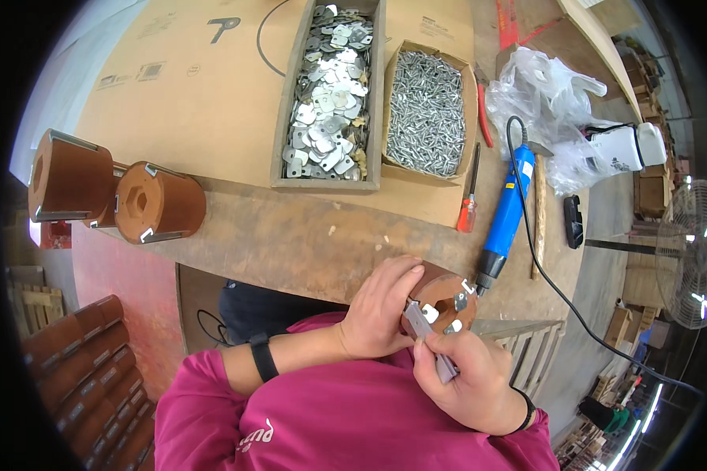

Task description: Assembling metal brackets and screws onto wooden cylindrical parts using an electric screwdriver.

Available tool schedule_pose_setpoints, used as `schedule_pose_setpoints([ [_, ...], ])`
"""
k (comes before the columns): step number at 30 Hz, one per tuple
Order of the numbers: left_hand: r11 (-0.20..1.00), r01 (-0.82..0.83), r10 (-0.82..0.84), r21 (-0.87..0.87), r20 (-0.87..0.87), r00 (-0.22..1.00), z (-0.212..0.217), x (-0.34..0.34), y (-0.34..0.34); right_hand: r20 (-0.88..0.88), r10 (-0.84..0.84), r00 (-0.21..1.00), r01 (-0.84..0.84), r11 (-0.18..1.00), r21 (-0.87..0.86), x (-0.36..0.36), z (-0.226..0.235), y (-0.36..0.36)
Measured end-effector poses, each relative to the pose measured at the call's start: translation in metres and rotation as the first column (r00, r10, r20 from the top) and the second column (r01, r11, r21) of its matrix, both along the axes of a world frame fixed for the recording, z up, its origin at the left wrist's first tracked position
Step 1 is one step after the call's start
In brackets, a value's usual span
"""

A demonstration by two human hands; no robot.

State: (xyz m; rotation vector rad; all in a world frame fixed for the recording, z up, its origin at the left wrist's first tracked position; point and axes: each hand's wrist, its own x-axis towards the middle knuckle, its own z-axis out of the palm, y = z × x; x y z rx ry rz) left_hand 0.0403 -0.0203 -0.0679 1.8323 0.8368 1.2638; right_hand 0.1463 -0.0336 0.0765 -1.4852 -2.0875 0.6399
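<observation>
A reddish-brown cylinder [467, 315] with a hole in its end face lies at the table's front edge, close to my body. My left hand [379, 308] is wrapped over its left side and holds it. Between the thumb and fingers of my right hand [473, 381] is a grey metal strip [421, 320], its upper end against the cylinder's near edge. Small metal plates [430, 313] sit around the hole. Whether the strip is fixed to the cylinder, I cannot tell. A blue electric screwdriver [510, 204] lies just beyond, its tip beside the cylinder.
Beyond are a long tray [278, 157] of metal plates and a carton [427, 177] of screws. Right of them lie a red-handled screwdriver [467, 213], pliers [483, 118], a hammer [539, 212] and plastic bags [546, 86]. More cylinders [165, 200] stand left. A black cable [577, 312] crosses the right edge.
</observation>
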Motion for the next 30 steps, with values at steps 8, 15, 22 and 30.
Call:
schedule_pose_setpoints([
  [8, 1.000, 0.006, -0.006, 0.006, -0.035, 0.999, -0.002, -0.002, 0.000, -0.048, 0.011, 0.999, -0.015, 0.995, -0.099, -0.001, 0.003, 0.008],
  [15, 1.000, -0.013, 0.014, 0.008, -0.063, 0.998, -0.002, -0.003, 0.000, -0.064, 0.013, 0.998, -0.024, 0.983, -0.180, -0.002, 0.006, 0.015],
  [22, 1.000, -0.021, 0.022, 0.016, -0.083, 0.996, 0.000, -0.003, -0.001, -0.110, -0.044, 0.993, 0.008, 0.952, -0.306, -0.001, 0.009, 0.023],
  [30, 0.999, -0.048, 0.049, 0.011, -0.094, 0.994, 0.001, -0.004, -0.003, -0.169, -0.131, 0.977, 0.048, 0.905, -0.422, -0.003, 0.001, 0.021],
])
